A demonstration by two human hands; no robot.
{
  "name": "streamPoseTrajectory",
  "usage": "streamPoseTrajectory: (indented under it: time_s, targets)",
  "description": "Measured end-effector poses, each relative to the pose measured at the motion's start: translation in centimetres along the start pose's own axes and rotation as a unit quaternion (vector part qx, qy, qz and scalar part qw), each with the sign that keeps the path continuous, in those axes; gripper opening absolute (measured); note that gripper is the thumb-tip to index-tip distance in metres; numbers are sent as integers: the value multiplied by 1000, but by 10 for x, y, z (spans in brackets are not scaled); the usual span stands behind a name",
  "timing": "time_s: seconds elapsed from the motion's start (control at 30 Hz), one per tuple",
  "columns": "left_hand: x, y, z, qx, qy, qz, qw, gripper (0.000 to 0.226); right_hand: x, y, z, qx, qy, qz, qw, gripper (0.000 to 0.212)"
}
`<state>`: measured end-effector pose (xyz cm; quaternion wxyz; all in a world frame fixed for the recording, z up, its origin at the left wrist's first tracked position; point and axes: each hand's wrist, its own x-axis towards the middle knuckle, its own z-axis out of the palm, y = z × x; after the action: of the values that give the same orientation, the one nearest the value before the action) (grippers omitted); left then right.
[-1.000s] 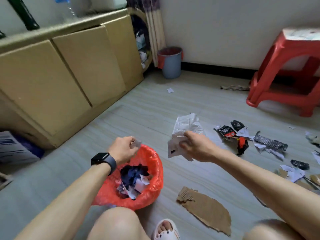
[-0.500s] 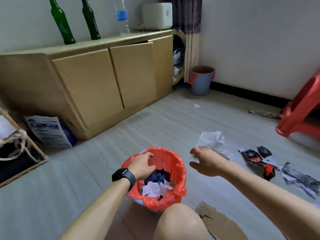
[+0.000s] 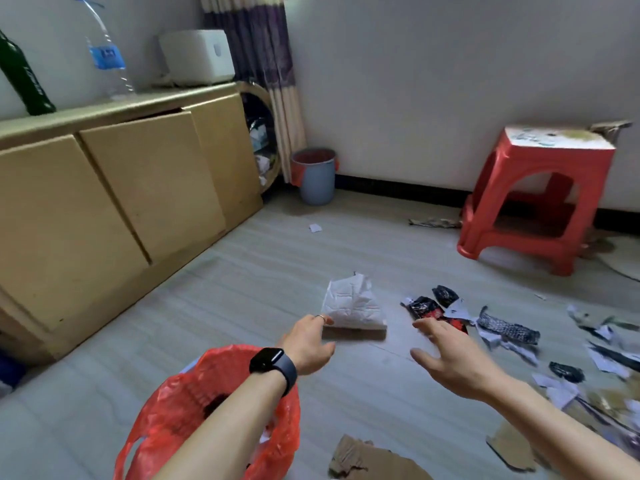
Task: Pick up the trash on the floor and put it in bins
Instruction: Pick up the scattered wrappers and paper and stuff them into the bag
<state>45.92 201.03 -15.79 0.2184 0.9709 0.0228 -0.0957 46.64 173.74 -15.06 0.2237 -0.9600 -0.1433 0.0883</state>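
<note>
A crumpled white paper [image 3: 353, 303] lies on the floor ahead of me. My left hand [image 3: 306, 344], with a watch on its wrist, reaches out to the paper's lower left edge; its fingertips are at the paper and the thumb is apart. My right hand [image 3: 446, 355] hovers with its fingers spread and holds nothing, just right of the paper and beside black and red wrappers [image 3: 426, 308]. A bin lined with a red bag [image 3: 194, 410] stands at the lower left under my left forearm, with scraps inside.
More torn paper and a patterned strip [image 3: 505, 329] litter the floor to the right, and cardboard [image 3: 374, 459] lies near my knee. A second blue bin [image 3: 313, 176] stands by the curtain. A red stool [image 3: 533, 199] is at right, a wooden cabinet [image 3: 114, 202] at left.
My right hand has let go of the white paper, which now lies on the floor. My left hand came out of the red-lined bin and reached forward to the paper.
</note>
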Motion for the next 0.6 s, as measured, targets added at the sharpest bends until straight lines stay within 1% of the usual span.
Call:
streamPoseTrajectory:
  time_s: [0.1, 0.2, 0.37, 0.43, 0.53, 0.6]
  targets:
    - [40, 1, 37, 18, -45, 2, 999, 51, 20, 42, 32, 39, -11, 60, 997, 52]
    - [85, -5, 78, 30, -92, -11, 995, 51, 50, 84, 74, 60, -54, 120, 989, 51]
    - [149, -20, 138, 75, -136, -14, 988, 55, 103, 137, 147, 68, -101, 181, 976, 54]
    - [177, -28, 157, 113, -128, -8, 985, 61, 122, 154, 178, 39, -136, 200, 970, 64]
    - [217, -33, 174, 191, -80, 11, 978, 74, 134, 169, 216, -48, -221, 208, 952, 81]
    - [248, -38, 184, 236, -60, 12, 970, 82, 134, 175, 236, -96, -265, 201, 938, 89]
